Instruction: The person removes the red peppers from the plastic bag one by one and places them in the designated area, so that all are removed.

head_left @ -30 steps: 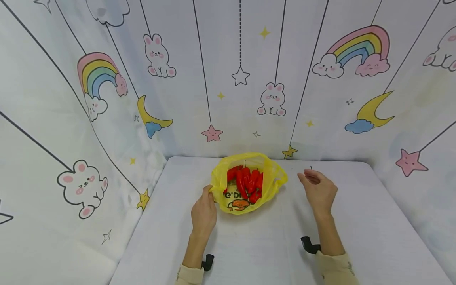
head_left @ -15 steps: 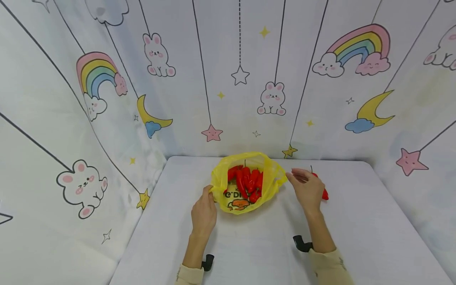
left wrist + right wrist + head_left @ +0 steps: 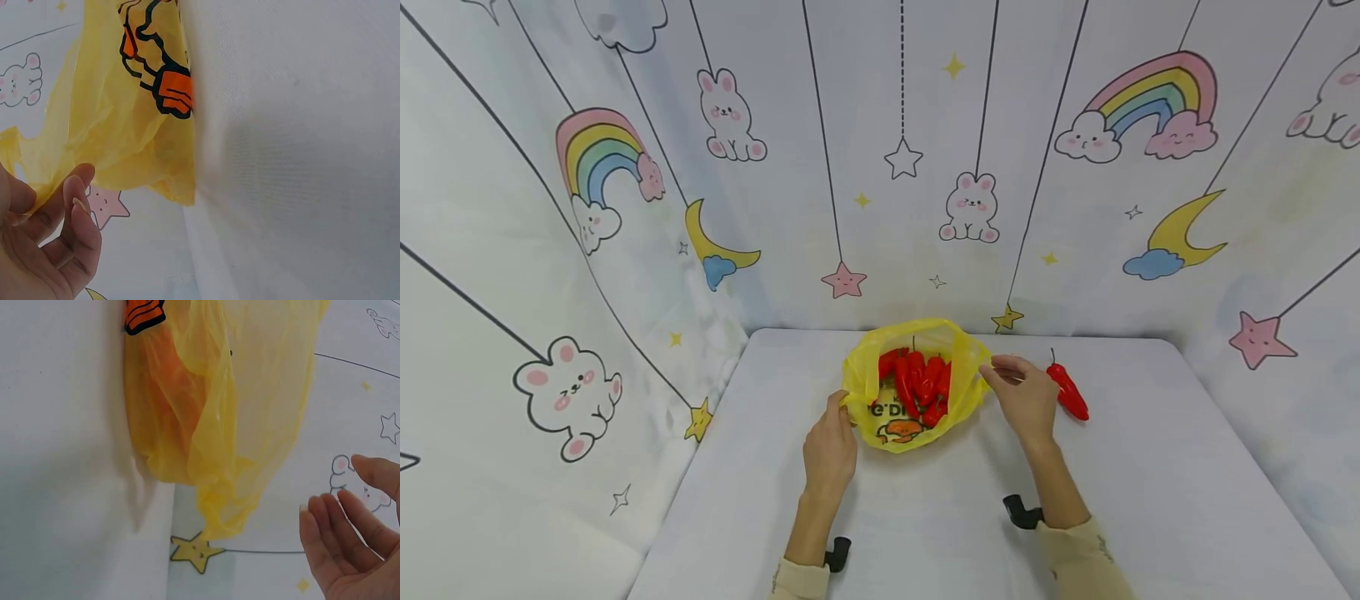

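A yellow plastic bag (image 3: 891, 446) stands with its mouth open on the white table, a dark and orange print on its front. Several red chili peppers (image 3: 907, 385) lie inside it. My left hand (image 3: 831, 450) pinches the bag's left handle between thumb and fingers, as the left wrist view also shows. At the bag's right side is my right hand (image 3: 1024, 402), fingertips right by the right handle (image 3: 225, 515). The right wrist view shows its thumb and fingers apart with nothing between them. One more red chili pepper (image 3: 1070, 392) lies on the table beyond that hand.
White table (image 3: 940, 525) spreads around the bag. A white cloth backdrop (image 3: 805, 175) with rabbits, stars and rainbows rises close behind the table and along both sides. A black wrist mount (image 3: 1022, 512) sits on the right forearm, another (image 3: 838, 554) on the left.
My right hand has moved left, from over the loose chili pepper to the bag's right handle, uncovering that pepper. The left hand keeps its hold on the bag.
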A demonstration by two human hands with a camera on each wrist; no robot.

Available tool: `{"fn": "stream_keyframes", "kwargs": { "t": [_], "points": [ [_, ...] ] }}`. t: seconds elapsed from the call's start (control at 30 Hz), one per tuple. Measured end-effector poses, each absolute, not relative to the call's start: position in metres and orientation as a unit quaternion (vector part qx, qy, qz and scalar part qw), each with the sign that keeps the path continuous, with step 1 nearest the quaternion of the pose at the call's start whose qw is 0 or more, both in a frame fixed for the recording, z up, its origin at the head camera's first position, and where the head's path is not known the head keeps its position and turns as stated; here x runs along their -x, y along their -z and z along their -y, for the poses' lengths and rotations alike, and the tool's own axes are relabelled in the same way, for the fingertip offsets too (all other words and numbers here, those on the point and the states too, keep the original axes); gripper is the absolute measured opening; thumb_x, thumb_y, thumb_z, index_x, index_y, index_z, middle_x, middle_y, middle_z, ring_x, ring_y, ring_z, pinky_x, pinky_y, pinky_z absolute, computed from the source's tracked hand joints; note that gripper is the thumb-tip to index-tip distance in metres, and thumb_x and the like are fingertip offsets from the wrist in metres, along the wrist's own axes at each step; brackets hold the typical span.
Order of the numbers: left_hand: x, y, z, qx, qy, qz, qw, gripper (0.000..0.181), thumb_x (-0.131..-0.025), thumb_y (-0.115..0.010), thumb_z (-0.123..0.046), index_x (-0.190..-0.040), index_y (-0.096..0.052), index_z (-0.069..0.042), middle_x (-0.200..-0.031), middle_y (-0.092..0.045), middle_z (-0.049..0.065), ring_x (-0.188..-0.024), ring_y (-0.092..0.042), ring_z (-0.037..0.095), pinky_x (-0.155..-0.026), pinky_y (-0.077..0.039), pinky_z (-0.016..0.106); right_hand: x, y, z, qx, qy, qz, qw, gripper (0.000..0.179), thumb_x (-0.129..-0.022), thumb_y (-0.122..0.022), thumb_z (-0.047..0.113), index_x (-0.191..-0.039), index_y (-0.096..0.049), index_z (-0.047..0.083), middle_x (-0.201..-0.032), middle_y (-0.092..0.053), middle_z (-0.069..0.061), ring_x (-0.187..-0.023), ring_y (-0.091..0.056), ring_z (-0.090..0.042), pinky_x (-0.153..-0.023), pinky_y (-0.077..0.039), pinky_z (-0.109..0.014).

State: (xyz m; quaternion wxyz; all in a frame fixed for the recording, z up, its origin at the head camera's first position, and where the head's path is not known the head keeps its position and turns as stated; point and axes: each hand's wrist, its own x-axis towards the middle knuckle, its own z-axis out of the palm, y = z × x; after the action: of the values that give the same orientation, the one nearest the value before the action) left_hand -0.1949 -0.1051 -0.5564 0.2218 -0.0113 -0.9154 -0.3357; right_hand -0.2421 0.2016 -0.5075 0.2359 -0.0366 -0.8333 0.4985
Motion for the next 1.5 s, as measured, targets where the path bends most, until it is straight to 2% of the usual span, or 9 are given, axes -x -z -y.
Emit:
{"fn": "stream_keyframes", "kwargs": {
  "t": [0.27,0.53,0.77,1.0,1.2,1.3,1.5],
  "points": [
    [0.195,0.555,0.104,0.014,0.342,0.912,0.226,0.028,-0.109,-0.052,-0.009,-0.137,-0.056,-0.009,-0.071,-0.059,-0.002,-0.056,-0.046,0.011,-0.053,-0.041,0.028,0.242,0.514,-0.186,0.017,-0.501,0.836,0.222,0.033,-0.091,-0.084,0.031,-0.114,-0.079,0.007,-0.105,-0.078,-0.006,-0.096,-0.074,-0.021,-0.076,-0.052,-0.010],
    [0.195,0.555,0.105,0.010,0.347,0.911,0.221,0.028,-0.111,-0.049,-0.011,-0.138,-0.055,-0.009,-0.067,-0.052,-0.005,-0.054,-0.043,0.011,-0.050,-0.038,0.028,0.241,0.519,-0.171,0.007,-0.499,0.844,0.198,0.029,-0.090,-0.085,0.029,-0.111,-0.079,0.009,-0.107,-0.078,-0.006,-0.097,-0.073,-0.022,-0.080,-0.057,-0.019],
    [0.195,0.557,0.105,0.010,0.347,0.911,0.222,0.029,-0.110,-0.050,-0.010,-0.138,-0.055,-0.009,-0.072,-0.059,-0.002,-0.056,-0.046,0.011,-0.052,-0.040,0.028,0.238,0.525,-0.159,-0.005,-0.501,0.844,0.191,0.030,-0.089,-0.085,0.027,-0.111,-0.079,0.007,-0.106,-0.078,-0.007,-0.096,-0.072,-0.022,-0.081,-0.061,-0.031],
    [0.195,0.558,0.104,0.012,0.348,0.910,0.225,0.028,-0.110,-0.049,-0.010,-0.138,-0.055,-0.011,-0.077,-0.065,0.001,-0.057,-0.048,0.011,-0.053,-0.042,0.028,0.236,0.533,-0.150,-0.012,-0.494,0.849,0.187,0.031,-0.088,-0.086,0.028,-0.111,-0.079,0.007,-0.101,-0.078,-0.004,-0.093,-0.071,-0.019,-0.079,-0.061,-0.036],
    [0.194,0.558,0.106,0.014,0.353,0.907,0.227,0.027,-0.111,-0.048,-0.011,-0.137,-0.055,-0.010,-0.081,-0.070,0.008,-0.057,-0.049,0.011,-0.053,-0.042,0.028,0.238,0.535,-0.140,-0.026,-0.482,0.855,0.188,0.032,-0.087,-0.088,0.026,-0.110,-0.079,0.006,-0.101,-0.078,-0.007,-0.093,-0.072,-0.024,-0.082,-0.061,-0.041],
    [0.194,0.558,0.106,0.015,0.353,0.907,0.228,0.027,-0.111,-0.048,-0.011,-0.137,-0.055,-0.010,-0.084,-0.072,0.010,-0.059,-0.053,0.012,-0.054,-0.044,0.029,0.239,0.535,-0.136,-0.032,-0.483,0.856,0.184,0.031,-0.086,-0.088,0.025,-0.109,-0.080,0.006,-0.102,-0.078,-0.008,-0.094,-0.073,-0.025,-0.082,-0.061,-0.042],
    [0.192,0.558,0.106,0.016,0.347,0.907,0.240,0.027,-0.110,-0.050,-0.010,-0.137,-0.056,-0.009,-0.085,-0.073,0.006,-0.064,-0.063,0.017,-0.055,-0.047,0.030,0.240,0.538,-0.126,-0.046,-0.485,0.857,0.169,0.032,-0.086,-0.089,0.023,-0.110,-0.079,0.005,-0.102,-0.078,-0.009,-0.095,-0.073,-0.027,-0.085,-0.060,-0.044]
  ]
}}
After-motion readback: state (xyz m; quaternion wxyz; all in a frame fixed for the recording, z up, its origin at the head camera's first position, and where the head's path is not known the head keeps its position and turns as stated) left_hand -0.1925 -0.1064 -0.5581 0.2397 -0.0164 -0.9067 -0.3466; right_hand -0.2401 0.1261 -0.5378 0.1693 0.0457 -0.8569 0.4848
